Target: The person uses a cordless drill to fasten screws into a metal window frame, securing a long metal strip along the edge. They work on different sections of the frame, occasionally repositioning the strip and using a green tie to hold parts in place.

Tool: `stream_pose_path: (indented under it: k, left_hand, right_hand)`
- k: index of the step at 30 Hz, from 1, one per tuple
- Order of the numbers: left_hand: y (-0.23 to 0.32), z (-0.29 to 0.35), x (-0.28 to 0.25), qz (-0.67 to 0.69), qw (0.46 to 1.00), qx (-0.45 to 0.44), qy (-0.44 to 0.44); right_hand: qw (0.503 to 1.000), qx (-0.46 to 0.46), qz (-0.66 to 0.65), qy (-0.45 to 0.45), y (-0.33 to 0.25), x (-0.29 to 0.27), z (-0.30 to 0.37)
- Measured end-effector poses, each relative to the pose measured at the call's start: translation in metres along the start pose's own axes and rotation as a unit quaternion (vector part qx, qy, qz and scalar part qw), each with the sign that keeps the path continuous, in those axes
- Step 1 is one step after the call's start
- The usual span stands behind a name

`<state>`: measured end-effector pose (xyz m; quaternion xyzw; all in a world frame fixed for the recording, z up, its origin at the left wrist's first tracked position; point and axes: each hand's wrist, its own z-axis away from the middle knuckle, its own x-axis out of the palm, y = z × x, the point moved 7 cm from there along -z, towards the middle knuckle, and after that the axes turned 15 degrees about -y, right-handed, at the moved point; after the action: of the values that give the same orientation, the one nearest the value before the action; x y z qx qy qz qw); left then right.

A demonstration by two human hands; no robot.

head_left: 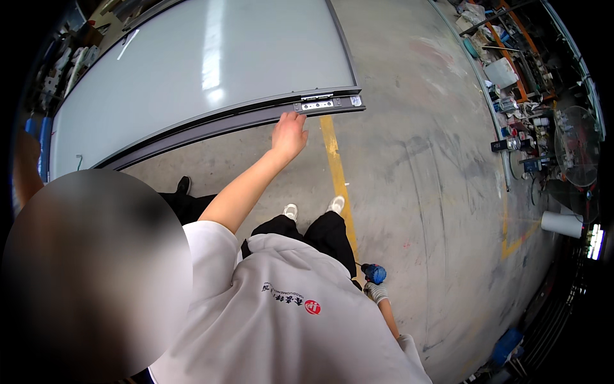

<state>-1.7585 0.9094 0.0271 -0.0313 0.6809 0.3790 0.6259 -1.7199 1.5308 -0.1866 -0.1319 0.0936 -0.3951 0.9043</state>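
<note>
A large panel (256,48) with a pale, glossy surface and a dark grey frame lies in front of me. My left hand (290,136) is bare and reaches out to the frame's near rail (224,123), its fingers bent over the edge. Just beyond the fingertips, a silver metal fitting (318,105) with holes sits in the rail near its right end. Low at my right side, my right hand (377,292), in a striped work glove, is closed around a blue cordless drill (375,274). The drill's bit points left, toward my leg.
To my left stands another person, mostly hidden by a blur; an arm (27,169) and a black shoe (184,185) show. A yellow line (332,150) crosses the concrete floor. Cluttered shelving (511,70) lines the right, near a white cylinder (561,224).
</note>
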Motion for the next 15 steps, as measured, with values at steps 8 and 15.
stream_pose_path:
  k: [8, 15]
  left_hand:
    - [0.001, -0.039, 0.018, -0.046, 0.995, -0.085, 0.007]
    - [0.004, -0.057, 0.024, -0.080, 0.982, -0.172, -0.007]
  right_hand:
    - [0.897, -0.061, 0.435, 0.056, -0.171, -0.085, -0.100]
    - [0.885, -0.047, 0.462, 0.031, -0.366, -0.087, -0.126]
